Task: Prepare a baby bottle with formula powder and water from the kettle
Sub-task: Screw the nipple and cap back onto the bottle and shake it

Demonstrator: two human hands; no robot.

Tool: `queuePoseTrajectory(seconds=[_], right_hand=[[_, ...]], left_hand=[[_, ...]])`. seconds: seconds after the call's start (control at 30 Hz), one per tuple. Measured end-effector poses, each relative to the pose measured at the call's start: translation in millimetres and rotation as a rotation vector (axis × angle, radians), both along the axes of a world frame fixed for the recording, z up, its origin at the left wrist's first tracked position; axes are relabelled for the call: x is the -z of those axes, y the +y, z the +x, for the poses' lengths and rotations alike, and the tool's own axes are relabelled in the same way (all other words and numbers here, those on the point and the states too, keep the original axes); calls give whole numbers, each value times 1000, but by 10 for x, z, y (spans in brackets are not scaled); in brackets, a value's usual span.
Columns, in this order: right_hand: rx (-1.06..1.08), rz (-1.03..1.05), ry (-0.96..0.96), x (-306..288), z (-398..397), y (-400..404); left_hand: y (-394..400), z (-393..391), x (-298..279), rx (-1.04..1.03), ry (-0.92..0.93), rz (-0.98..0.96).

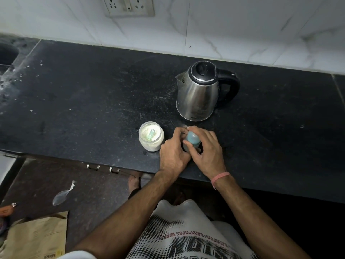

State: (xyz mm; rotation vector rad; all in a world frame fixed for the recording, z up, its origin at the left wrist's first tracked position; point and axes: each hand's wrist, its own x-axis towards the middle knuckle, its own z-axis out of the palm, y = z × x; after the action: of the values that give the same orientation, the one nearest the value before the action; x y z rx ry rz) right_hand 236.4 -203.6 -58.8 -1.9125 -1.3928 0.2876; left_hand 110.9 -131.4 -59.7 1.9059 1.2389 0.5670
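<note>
A small baby bottle [192, 139] with a blue-green cap stands on the black counter [84, 101] near its front edge. My left hand [172, 152] grips the bottle from the left, and my right hand [207, 148] curls round its cap from the right. Most of the bottle's body is hidden by my fingers. Just to the left stands an open glass jar of white formula powder [151, 136] with a green scoop [151, 134] lying in it. Behind the bottle stands a steel kettle [199, 90], lid shut, black handle pointing right.
A tiled wall with a socket plate [128, 5] runs along the back of the counter. A sink edge [7, 53] shows at the far left. Below the counter are drawer handles [103, 168], a brown paper bag [37, 238] and a scrap of plastic [61, 196] on the floor.
</note>
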Motion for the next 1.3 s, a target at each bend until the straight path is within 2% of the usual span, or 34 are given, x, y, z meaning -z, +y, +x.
queuePoseTrajectory(seconds=[0.3, 0.53, 0.9, 0.97, 1.13, 1.23, 1.3], right_hand=[[-39, -50, 79, -128, 49, 2], [-1, -53, 66, -229, 174, -126], [38, -64, 115, -297, 247, -268], [41, -42, 62, -342, 219, -262], [55, 227, -210, -622, 67, -155], [28, 317, -244, -742, -140, -58], [-65, 269, -223, -749, -276, 3]], left_hand=[[25, 18, -96, 101, 100, 70], [-115, 178, -176, 97, 41, 31], [-152, 242, -155, 208, 48, 9], [-140, 163, -130, 241, 14, 7], [-140, -263, -147, 186, -38, 236], [-128, -506, -169, 38, -58, 407], [-71, -594, -161, -111, -31, 471]])
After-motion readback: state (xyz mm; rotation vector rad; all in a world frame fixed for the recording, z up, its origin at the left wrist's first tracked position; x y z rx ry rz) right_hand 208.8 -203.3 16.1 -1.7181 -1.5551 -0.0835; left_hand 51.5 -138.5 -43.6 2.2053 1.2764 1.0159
